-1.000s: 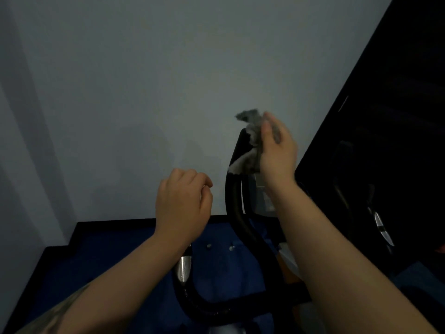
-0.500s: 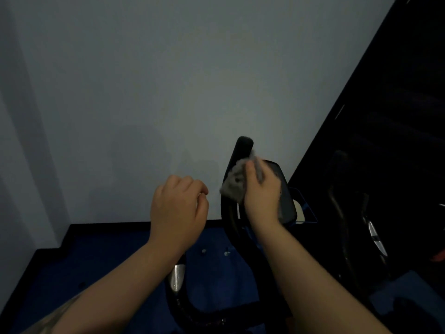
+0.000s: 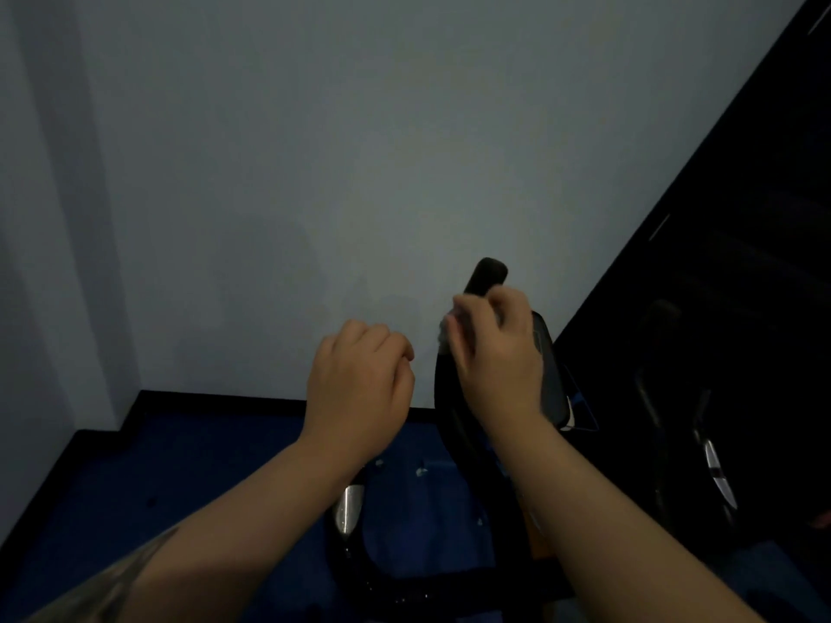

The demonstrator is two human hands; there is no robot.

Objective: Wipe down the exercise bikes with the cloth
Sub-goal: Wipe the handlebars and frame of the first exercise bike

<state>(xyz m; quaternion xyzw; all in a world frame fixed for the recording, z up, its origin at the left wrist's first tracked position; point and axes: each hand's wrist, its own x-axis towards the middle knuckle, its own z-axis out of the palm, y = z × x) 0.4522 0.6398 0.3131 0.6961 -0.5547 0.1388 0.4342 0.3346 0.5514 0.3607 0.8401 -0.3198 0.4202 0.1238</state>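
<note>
Right hand closed around the cloth, bunched against the handlebar just below its tip, likely to rub all round the grip; left hand curled shut on nothing, left of the handlebar, apart, probably for balance.

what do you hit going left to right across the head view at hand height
Pale wall → left hand, curled in a loose fist → right hand, pressing the cloth on the black handlebar → bike console → second dark bike at far right.
</note>
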